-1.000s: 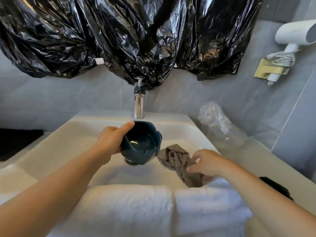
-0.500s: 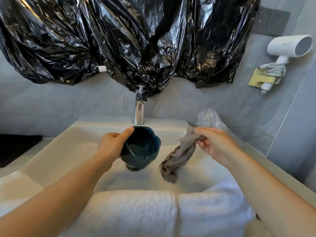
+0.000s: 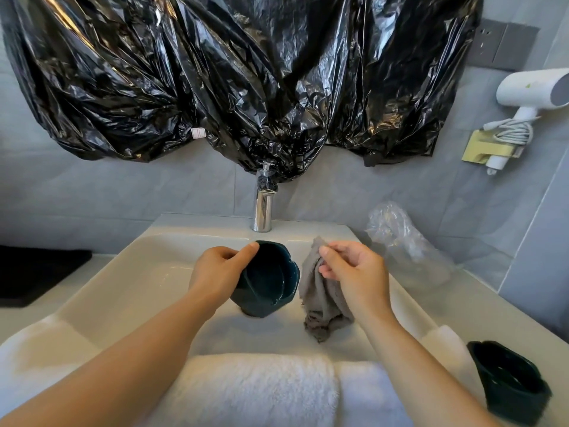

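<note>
My left hand (image 3: 218,272) grips a dark teal bowl (image 3: 271,282) by its rim, thumb over the edge, tilted with its opening toward me above the white sink (image 3: 147,272). Right beside the bowl, my right hand (image 3: 351,269) pinches the top of a grey cloth (image 3: 320,300), which hangs down limp over the basin. Cloth and bowl are close, nearly touching.
A chrome tap (image 3: 263,204) stands at the back of the sink under black plastic sheeting (image 3: 246,81). White towels (image 3: 255,392) lie along the front rim. A second dark bowl (image 3: 511,380) sits at the front right. Clear plastic wrap (image 3: 403,241) and a wall hairdryer (image 3: 529,94) are at the right.
My right hand lifted the grey cloth off the towel edge, raised it, then brought it left next to the bowl. The left hand has kept the bowl in roughly the same place.
</note>
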Demonstrator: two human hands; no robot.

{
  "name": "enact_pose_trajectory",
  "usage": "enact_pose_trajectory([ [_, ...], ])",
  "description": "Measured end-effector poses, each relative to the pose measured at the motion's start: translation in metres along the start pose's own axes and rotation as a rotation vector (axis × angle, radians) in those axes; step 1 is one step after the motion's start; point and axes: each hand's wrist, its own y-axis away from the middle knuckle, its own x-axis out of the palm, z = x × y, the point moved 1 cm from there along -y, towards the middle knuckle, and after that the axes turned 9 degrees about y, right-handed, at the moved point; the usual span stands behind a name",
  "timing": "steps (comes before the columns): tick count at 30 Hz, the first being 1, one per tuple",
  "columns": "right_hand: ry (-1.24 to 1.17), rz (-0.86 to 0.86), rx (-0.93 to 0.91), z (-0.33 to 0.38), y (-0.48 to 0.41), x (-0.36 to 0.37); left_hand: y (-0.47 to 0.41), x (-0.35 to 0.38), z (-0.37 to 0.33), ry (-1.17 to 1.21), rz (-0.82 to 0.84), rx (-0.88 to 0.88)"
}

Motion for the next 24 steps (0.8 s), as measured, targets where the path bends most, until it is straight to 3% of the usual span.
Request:
enact_pose_trajectory([
  [3, 0.039, -0.086, -0.16, 0.007, 0.007, -0.002, 0.003, 0.004, 0.0, -0.041, 0.029, 0.022],
  [5, 0.084, -0.022, -0.226, 0.009, 0.011, 0.001, 0.004, 0.005, -0.001, -0.043, 0.034, 0.022],
  [12, 0.619, 0.153, -0.194, 0.001, 0.01, 0.014, 0.007, 0.006, -0.002, -0.038, 0.063, 0.033],
  [18, 0.648, 0.584, -0.21, -0.004, 0.018, 0.019, 0.008, 0.004, -0.002, -0.104, 0.022, 0.09],
  [24, 0.711, 0.409, -0.322, 0.005, 0.018, 0.021, 0.007, 0.004, -0.001, -0.13, 0.014, 0.129],
])
